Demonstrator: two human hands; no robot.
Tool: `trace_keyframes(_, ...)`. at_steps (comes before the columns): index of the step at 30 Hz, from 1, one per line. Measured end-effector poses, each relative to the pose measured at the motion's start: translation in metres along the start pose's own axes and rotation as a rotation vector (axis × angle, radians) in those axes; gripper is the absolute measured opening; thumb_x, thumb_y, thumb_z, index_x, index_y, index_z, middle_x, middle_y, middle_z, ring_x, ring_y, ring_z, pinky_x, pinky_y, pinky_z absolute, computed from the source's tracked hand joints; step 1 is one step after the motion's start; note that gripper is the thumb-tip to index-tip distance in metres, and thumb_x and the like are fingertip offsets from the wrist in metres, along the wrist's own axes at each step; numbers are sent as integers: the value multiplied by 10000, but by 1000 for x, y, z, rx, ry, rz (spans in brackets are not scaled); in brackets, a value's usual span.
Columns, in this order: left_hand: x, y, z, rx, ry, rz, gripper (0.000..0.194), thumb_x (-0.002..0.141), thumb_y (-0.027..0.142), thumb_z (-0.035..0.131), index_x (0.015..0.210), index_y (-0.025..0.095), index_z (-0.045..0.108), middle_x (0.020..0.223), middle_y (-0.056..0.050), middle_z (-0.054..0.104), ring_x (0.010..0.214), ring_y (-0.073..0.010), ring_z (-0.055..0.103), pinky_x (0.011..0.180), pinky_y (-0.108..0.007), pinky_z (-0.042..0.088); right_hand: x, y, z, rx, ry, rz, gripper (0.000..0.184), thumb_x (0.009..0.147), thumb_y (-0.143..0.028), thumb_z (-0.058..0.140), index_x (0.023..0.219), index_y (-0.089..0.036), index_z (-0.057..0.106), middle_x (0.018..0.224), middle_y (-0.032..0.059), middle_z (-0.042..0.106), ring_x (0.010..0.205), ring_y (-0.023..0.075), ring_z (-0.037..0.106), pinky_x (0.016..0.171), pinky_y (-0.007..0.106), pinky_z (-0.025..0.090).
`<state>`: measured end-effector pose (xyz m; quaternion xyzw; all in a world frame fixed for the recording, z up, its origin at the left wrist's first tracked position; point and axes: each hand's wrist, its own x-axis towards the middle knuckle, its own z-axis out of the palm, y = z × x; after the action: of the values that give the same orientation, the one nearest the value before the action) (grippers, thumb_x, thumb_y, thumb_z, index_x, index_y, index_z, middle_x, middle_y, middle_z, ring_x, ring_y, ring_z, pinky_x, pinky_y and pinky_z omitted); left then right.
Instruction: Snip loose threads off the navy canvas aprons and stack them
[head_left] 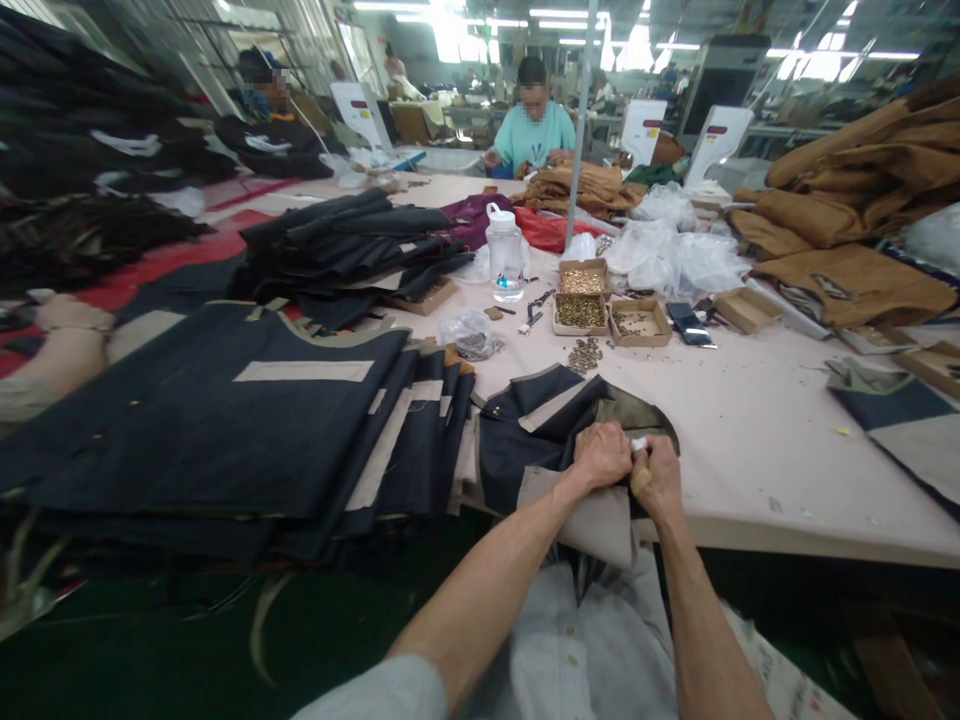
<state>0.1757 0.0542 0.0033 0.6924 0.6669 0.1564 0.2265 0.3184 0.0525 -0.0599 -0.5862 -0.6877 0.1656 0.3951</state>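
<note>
Garment (510, 455), navy with tan patches (562, 405), bunched at the near edge of the table (757, 450), presumably for close handling. Left hand (602, 455) and right hand (660, 478) side by side, fingers clamped on its cloth, likely for tension; white object (638, 444) at the fingertips unclear. Beyond, loose metal pieces (584, 356) before open boxes (580, 331), presumably for easy reach; leftward, garment stack (300, 415), likely layered for space.

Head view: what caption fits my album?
The left hand and right hand hold dark blue cloth beside a big stack.
</note>
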Motion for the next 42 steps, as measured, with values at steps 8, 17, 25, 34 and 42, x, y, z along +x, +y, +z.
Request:
trace_keyframes(8,2,-1,-1,10,-7,23,316,992,360,462,1004,171,714,1027,-145,772,1024,-286,735,971,-402,557,-7,14,-25,59,40,246,258,906,-378,498,944,-171,646,814,109,675,746,257,613,722,373,473)
trace_keyframes(17,-3,-2,-2,-34,-13,52,277,967,363,521,1051,206,734,1027,-98,781,1025,-262,732,976,-390,556,-10,8,-26,281,-36,267,411,850,-515,667,1052,-157,689,833,107,741,687,233,680,647,337,541)
trace_keyframes(25,8,-7,-4,-143,-62,52,187,854,314,660,962,255,800,956,3,803,912,-166,736,822,-237,563,-10,-1,-28,248,-10,271,421,817,-528,676,952,-143,780,769,119,752,651,244,673,626,346,545)
trace_keyframes(34,13,1,0,-167,-37,-53,123,798,315,724,862,228,785,870,-21,788,846,-174,729,834,-261,574,-12,17,-23,311,-101,280,462,809,-497,648,1012,-109,796,814,139,776,678,263,702,583,333,539)
trace_keyframes(42,13,-4,1,-181,-23,-58,124,782,276,708,846,202,784,865,-46,788,846,-188,729,827,-269,576,-11,23,-21,254,-160,276,451,813,-468,617,1022,-115,803,778,109,766,629,235,670,562,312,500)
